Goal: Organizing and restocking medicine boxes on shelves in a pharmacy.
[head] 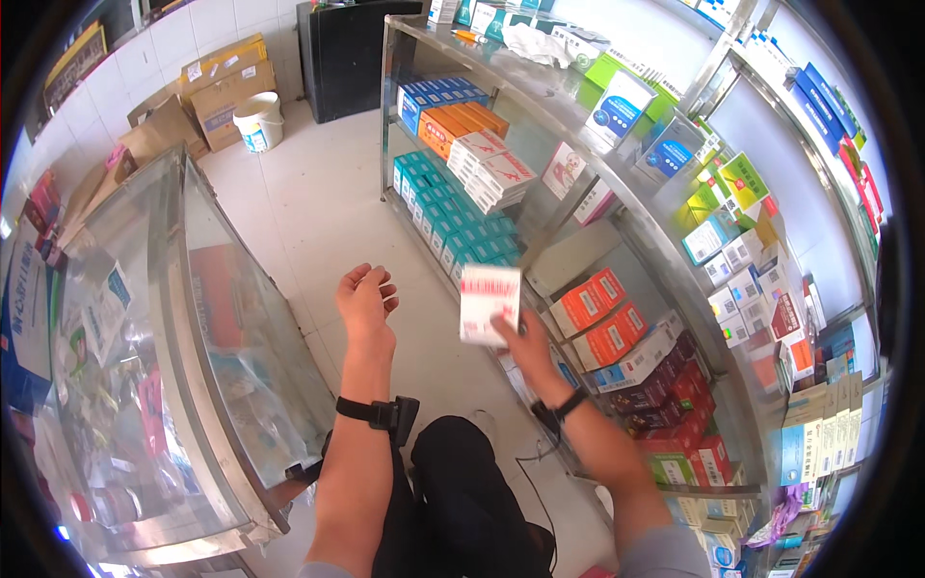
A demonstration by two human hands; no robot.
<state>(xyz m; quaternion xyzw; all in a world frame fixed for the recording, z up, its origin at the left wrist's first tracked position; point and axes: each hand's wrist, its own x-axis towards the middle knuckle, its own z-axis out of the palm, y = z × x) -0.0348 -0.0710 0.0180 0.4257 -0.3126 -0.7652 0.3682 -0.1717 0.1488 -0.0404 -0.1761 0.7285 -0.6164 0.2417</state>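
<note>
My right hand (533, 348) is closed around the lower right part of a white medicine box (490, 303) with red print, held above the floor in front of the shelf. The box is slightly blurred. My left hand (367, 295) hovers to its left, apart from it, with fingers curled loosely; no object shows in it. Similar white-and-red boxes (498, 170) lie stacked on the upper inner shelf, beside orange boxes (462, 124). Below them, rows of teal boxes (452, 209) cover the lower shelf.
A metal-framed shelf unit (549, 97) runs along the right, loaded with medicine boxes. At left stands a glass display case (217, 404) with a metal frame. Cardboard boxes (227, 94), a white bucket (259, 123) and a black cabinet (347, 61) stand farther back. A cable (542, 498) trails on the floor.
</note>
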